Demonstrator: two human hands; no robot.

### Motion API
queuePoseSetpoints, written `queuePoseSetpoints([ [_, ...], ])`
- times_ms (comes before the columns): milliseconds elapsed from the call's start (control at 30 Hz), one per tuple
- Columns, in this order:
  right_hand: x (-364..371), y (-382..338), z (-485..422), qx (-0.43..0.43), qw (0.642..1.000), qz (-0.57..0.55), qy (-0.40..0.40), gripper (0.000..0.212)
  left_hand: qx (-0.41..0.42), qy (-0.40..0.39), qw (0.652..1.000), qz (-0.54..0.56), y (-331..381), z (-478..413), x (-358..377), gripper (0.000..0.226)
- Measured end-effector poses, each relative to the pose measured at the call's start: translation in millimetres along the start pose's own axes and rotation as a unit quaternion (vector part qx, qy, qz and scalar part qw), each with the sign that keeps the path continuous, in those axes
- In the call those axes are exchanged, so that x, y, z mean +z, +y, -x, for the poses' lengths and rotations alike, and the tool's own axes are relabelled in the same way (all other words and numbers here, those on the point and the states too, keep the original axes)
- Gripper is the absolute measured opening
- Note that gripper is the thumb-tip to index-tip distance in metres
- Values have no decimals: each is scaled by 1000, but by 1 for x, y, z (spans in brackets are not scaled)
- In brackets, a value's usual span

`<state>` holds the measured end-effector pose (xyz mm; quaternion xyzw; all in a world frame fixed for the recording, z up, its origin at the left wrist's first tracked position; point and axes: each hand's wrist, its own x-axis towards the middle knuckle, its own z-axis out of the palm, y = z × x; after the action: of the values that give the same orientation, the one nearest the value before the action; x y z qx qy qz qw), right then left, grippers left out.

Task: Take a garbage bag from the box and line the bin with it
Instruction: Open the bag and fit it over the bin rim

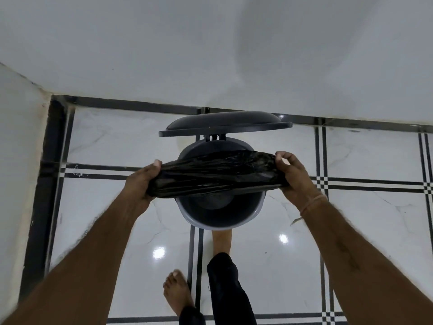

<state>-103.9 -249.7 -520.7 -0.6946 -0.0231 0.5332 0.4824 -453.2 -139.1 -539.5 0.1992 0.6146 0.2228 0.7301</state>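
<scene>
A round grey pedal bin (219,225) stands on the floor by the wall, its dark lid (225,125) tipped up and open behind it. A black garbage bag (215,174) is stretched sideways across the bin's mouth, just above the rim. My left hand (144,181) is shut on the bag's left end and my right hand (291,173) is shut on its right end. The bag hides the back half of the opening; the dark inside shows below it. The box is not in view.
White walls meet in a corner at the left, with a dark skirting strip (46,184) along them. The glossy white tiled floor (363,231) has black lines. My foot (221,240) rests at the bin's front; my other bare foot (177,292) stands nearer.
</scene>
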Motion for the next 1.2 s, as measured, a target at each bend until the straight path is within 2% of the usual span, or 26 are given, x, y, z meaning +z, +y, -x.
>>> queuePoseSetpoints([
  [67, -1, -2, -2, 7, 999, -32, 8, 16, -14, 4, 994, -112, -2, -2, -3, 27],
  [100, 0, -3, -2, 9, 999, -39, 10, 16, -23, 13, 991, -130, -2, -4, -5, 34],
  [133, 0, -3, -2, 9, 999, -41, 14, 15, -34, 24, 993, -113, 1, -4, -3, 38],
  [233, 0, 2, -3, 2, 1000, -17, 7, 16, -68, 41, 996, 36, 4, -9, 0, 44],
  [367, 4, 8, -3, -14, 997, -23, -70, 21, -84, 63, 982, 158, 3, -14, 7, 37],
  [467, 8, 8, -2, -23, 993, -4, -118, 21, -37, 28, 989, 138, 3, -20, 7, 20],
  [567, 7, 5, -5, -48, 988, 74, -127, 22, -25, 20, 993, 112, 5, -22, 9, 32],
  [700, -1, 2, -11, -97, 963, 212, -136, 17, 15, 32, 999, 15, 7, -24, 10, 39],
  [800, -4, -3, -12, -111, 945, 253, -174, 29, 28, 33, 999, 4, 9, -28, 9, 37],
  [900, -5, -7, -9, -85, 940, 267, -193, 53, 25, 26, 999, 23, 10, -30, 10, 42],
  [967, -6, -8, -7, -78, 946, 252, -188, 59, 27, 19, 999, 21, 10, -29, 12, 47],
  [1067, -4, -6, -7, -70, 969, 184, -147, 53, 33, 13, 999, 11, 9, -25, 17, 48],
  [1200, 3, -2, -12, -88, 974, 152, -140, 39, 54, 2, 998, -39, 5, -26, 21, 49],
])
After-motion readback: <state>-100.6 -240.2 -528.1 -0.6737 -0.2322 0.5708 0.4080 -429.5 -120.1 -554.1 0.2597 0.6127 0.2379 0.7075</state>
